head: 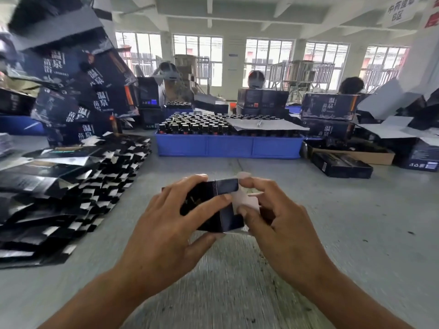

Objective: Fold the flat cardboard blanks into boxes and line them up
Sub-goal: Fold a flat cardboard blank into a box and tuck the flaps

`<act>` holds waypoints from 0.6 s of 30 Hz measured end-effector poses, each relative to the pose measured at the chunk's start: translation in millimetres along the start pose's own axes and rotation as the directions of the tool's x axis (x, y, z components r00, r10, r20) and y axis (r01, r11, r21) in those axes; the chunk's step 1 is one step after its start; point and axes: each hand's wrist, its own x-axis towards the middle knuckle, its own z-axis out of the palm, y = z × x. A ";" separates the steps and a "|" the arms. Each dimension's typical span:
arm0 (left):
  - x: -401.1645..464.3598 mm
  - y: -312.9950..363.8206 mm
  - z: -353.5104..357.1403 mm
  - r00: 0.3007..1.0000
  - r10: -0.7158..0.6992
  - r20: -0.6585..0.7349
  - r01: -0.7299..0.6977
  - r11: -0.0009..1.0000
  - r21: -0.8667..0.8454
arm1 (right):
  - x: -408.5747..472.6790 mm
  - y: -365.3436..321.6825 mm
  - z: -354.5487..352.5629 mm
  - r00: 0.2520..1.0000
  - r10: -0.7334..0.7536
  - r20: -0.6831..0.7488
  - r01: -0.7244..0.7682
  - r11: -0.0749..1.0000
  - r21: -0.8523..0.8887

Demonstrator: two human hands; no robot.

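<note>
Cardboard box (211,205), small and dark, sits half-formed above the grey tabletop (356,222). Left hand (166,224) clamps its fingers around the body; right hand (280,217) seems to pinch the blurred white end flap. Flat blanks (71,186) lie stacked leftward, a blue crate (228,146) beyond.

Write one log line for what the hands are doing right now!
left hand: grips small black box | right hand: pinches its white end flap | blanks stack: left
</note>
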 end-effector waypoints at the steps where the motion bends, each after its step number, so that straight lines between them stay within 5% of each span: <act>1: -0.9 0.0 -0.1 1.000 -0.004 0.001 0.004 1.000 -0.005 | -0.3 0.4 1.0 1.000 0.002 -0.012 -0.002 1.000 -0.002; 18: -5.1 6.3 -3.5 0.999 -0.026 -0.022 0.023 0.989 -0.144 | -7.3 -2.9 5.4 0.996 -0.081 -0.045 0.078 0.995 -0.066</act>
